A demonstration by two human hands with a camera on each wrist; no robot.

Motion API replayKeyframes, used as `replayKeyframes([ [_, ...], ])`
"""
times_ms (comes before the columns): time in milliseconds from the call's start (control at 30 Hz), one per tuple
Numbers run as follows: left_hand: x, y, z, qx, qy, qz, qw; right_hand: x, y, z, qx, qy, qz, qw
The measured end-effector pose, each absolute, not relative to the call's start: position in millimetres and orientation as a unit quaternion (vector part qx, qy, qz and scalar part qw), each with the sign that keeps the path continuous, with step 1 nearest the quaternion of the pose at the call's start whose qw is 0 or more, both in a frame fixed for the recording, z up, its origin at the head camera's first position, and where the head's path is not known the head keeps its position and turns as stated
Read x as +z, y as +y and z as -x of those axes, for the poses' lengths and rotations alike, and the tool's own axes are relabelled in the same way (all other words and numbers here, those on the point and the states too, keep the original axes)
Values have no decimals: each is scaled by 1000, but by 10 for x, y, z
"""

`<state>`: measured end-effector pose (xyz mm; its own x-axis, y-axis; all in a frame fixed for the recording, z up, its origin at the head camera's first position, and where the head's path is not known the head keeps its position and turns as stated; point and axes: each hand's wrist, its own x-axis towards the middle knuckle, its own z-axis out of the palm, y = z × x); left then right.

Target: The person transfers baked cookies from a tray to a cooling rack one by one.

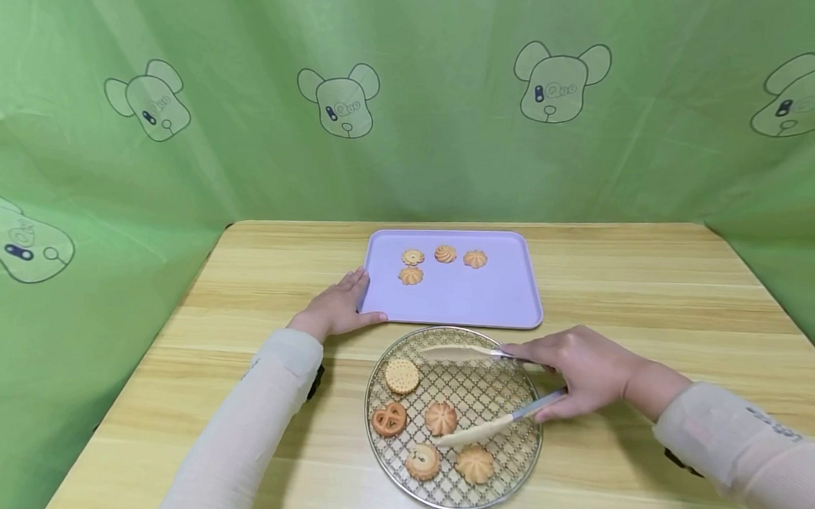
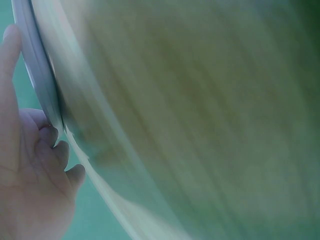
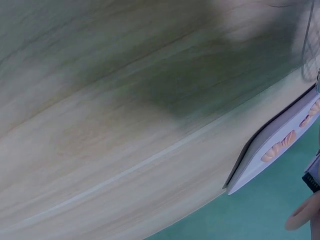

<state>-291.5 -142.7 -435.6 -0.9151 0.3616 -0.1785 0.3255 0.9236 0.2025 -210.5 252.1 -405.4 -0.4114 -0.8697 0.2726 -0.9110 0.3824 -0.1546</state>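
A lilac tray lies mid-table and carries several small piped cookies. My left hand rests against the tray's near-left corner, fingers straight; the left wrist view shows its fingers touching the tray rim. In front of the tray stands a round wire rack with several cookies: a round cracker, a pretzel shape and a swirl cookie. My right hand grips cream tongs, spread wide over the rack, the lower tip beside the swirl cookie.
The wooden table is walled by a green curtain with bear prints. In the right wrist view the tray edge and cookies show at the right.
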Motion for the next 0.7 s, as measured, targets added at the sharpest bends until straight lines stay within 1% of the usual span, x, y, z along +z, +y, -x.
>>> replayKeyframes([
  [233, -4368, -1423, 2919, 85, 975, -173, 107, -4039, 2495, 2147, 159, -849, -498, 75],
  [467, -4389, -1428, 2939, 85, 976, -171, 108, -4050, 2473, 2196, 142, -890, -430, 50],
  [700, -4405, -1441, 2955, 84, 975, -171, 113, -4064, 2459, 2251, 139, -915, -376, 40],
])
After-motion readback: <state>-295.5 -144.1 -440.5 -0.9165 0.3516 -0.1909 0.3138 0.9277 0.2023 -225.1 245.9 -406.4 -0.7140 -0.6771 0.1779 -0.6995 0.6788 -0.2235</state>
